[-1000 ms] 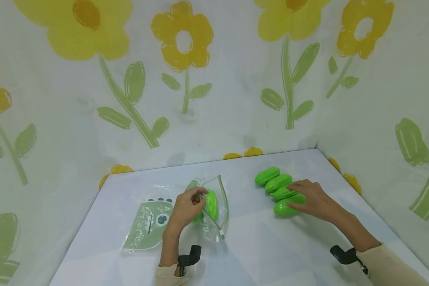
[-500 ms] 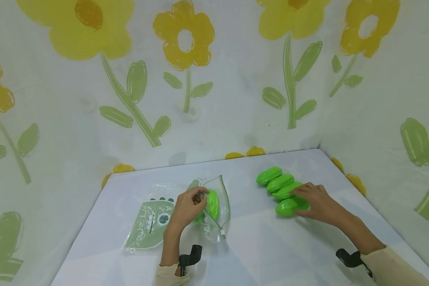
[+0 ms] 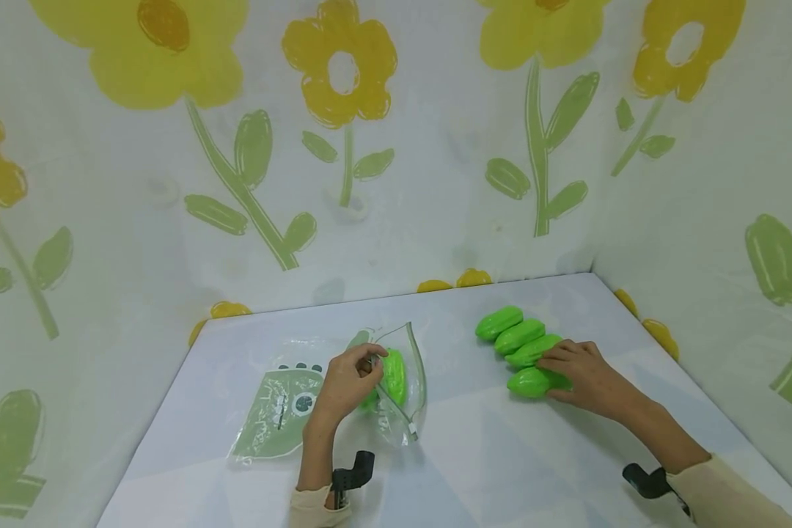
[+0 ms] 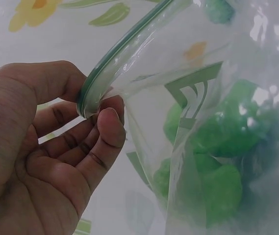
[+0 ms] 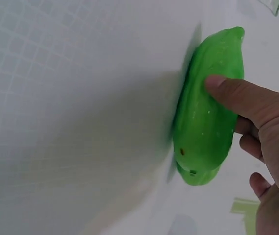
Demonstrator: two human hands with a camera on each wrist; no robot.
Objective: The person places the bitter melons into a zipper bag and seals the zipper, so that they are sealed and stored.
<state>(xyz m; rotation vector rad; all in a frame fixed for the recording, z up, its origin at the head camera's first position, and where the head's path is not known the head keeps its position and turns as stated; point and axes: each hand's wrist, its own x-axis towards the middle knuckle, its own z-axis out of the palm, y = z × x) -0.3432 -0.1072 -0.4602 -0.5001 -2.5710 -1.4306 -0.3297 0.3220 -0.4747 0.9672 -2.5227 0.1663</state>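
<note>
Fingers (image 3: 561,353) of your right hand (image 3: 589,378) hold the nearest green vegetable piece (image 3: 528,383) about its middle: thumb pressed on one side, the others along the opposite side, spread no wider than the piece. It lies at the near end of a slanting row on the surface (image 3: 468,455), the three farther pieces (image 3: 518,336) lined up close behind it. Skin glossy, with long shallow ridges; reads as moulded plastic, so expect it light, stiff, somewhat slippery, hardly fragile. Your surest hold should be across the thick waist, thumb opposing fingers; the tapered tip would probably slide out. Your left hand (image 3: 343,381) pinches the rim of the clear zip bag (image 3: 417,381), its lower fingers loosely bent. Bag mouth gapes toward your right side; at least two bagged pieces (image 3: 394,378) show through the film. Judge the film limp and prone to fold, the zip strip firmer: take hold of the strip, not the thin wall. Farther out, flower-printed cloth (image 3: 422,183) hangs behind the surface.
</note>
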